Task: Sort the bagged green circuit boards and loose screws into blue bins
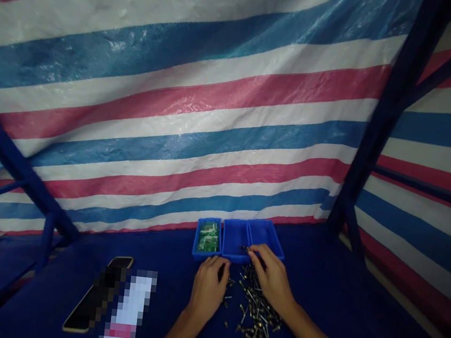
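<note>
My right hand (271, 275) pinches a small dark part (245, 248) at the front edge of the middle blue bin (235, 237). Beneath and beside that hand lies a loose pile of small metal parts (260, 318) with thin shanks and brassy ends. My left hand (210, 283) rests in front of the left blue bin (197, 236), its fingers curled and thumb near the forefinger; whether anything is between them is too small to tell. Green pieces (209, 237) that look like circuit boards fill the left bin. The right blue bin (265, 235) stands beside the middle one.
A dark phone (93, 300) lies at the left of the blue table (159, 259), next to a blurred white and pink item (131, 301). Striped sheeting (200, 102) hangs behind, between blue frame posts (383, 126).
</note>
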{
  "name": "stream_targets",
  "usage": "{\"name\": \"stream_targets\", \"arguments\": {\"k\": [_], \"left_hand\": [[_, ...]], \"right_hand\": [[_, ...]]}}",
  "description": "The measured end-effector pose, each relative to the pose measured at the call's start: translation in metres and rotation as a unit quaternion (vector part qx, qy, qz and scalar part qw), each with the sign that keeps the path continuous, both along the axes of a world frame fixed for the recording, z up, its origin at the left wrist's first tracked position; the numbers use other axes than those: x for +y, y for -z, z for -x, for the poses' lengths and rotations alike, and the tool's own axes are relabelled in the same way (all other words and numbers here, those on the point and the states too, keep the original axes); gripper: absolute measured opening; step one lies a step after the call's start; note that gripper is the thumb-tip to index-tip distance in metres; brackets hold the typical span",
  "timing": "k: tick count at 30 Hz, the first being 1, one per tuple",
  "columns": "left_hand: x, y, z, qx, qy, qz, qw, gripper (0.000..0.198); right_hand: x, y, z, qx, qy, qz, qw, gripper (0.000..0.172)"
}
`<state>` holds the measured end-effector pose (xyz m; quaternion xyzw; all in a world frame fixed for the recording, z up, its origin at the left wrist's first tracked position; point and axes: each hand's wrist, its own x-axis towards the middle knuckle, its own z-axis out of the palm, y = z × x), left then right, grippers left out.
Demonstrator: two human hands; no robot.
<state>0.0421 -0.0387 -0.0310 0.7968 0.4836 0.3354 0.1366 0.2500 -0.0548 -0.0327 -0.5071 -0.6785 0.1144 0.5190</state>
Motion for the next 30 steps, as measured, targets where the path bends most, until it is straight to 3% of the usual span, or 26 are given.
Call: {"name": "stream_targets", "arguments": {"k": [11, 20, 30], "left_hand": [[0.0004, -0.0011, -0.0004, 0.003, 0.005, 0.001, 1.000, 0.031], [0.0003, 0.0018, -0.0001, 0.004, 0.002, -0.010, 1.000, 0.029], [0.0008, 0.0017, 0.0000, 0.001, -0.002, -0.017, 1.000, 0.028]], "right_hand": [[0.0006, 0.0069, 0.0008, -0.044, -0.011, 0.022, 0.999, 0.026], [-0.0024, -0.0008, -0.0014, -0.094, 0.033, -0.020, 0.995, 0.029], [0.0011, 0.0071, -0.0012, -0.110, 0.069, 0.008, 0.991, 0.034]]}}
